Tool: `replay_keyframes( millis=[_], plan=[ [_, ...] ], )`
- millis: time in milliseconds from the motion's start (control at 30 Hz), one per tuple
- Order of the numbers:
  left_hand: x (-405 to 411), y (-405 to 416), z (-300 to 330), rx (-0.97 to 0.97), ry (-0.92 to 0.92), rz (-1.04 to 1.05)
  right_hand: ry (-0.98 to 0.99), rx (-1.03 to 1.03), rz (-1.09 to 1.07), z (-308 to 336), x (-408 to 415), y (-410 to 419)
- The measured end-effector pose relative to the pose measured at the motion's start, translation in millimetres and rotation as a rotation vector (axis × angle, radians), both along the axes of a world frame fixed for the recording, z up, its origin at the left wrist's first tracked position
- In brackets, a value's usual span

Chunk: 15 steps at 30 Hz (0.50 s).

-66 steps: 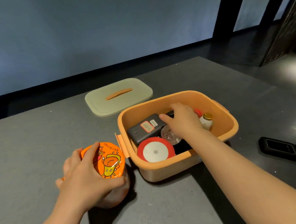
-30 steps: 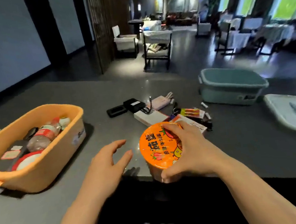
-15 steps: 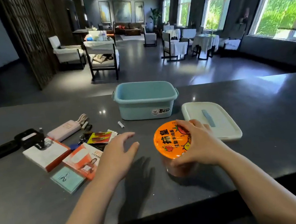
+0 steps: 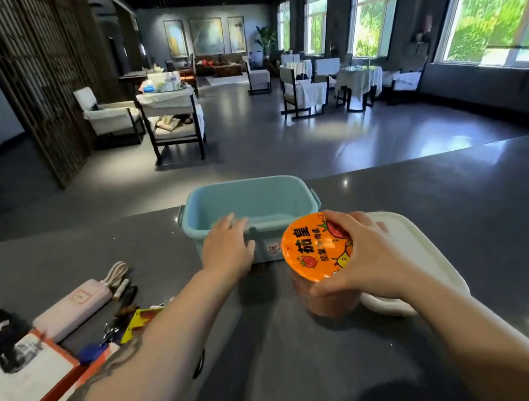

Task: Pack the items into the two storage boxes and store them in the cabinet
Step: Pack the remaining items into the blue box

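The round instant-noodle cup with a glossy orange printed foil lid (image 4: 318,247) is gripped from above by the right hand (image 4: 364,254), fingers curled round its rim, just beside the pale blue rectangular plastic storage box (image 4: 250,202). The left hand (image 4: 227,247) rests on the box's near rim, fingers straight and together. Packing looks underway; next the cup needs lifting over the wall and lowering in upright. A white rounded plastic lid (image 4: 425,253) lies on the smooth dark grey counter (image 4: 492,204).

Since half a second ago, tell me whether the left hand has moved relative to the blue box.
Yes. The left hand moved forward onto the blue box near rim.
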<state>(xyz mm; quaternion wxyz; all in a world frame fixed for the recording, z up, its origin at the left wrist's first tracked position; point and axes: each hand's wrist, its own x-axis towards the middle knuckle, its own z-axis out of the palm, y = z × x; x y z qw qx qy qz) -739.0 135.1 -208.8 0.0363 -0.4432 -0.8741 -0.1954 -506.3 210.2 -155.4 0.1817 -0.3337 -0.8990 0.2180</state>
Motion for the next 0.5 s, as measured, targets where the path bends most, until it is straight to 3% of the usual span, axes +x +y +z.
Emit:
replay_keyframes(
  millis=[133,233,400,500],
  plan=[
    [-19.3,22.9,-25.9,-0.106,0.051,0.006,-0.005,0.041,0.015,7.9,-0.5,15.0],
    [-21.1,29.6,-30.8,-0.046,0.097,0.02,-0.014,0.025,0.044,14.6,-0.1,25.9],
    [16.7,18.0,-31.0,0.041,-0.09,-0.062,0.092,-0.069,0.096,37.5,-4.6,57.4],
    [57.0,1.1,-34.2,0.105,-0.024,-0.063,0.143,-0.107,0.151,51.7,-11.0,70.1]
  ],
)
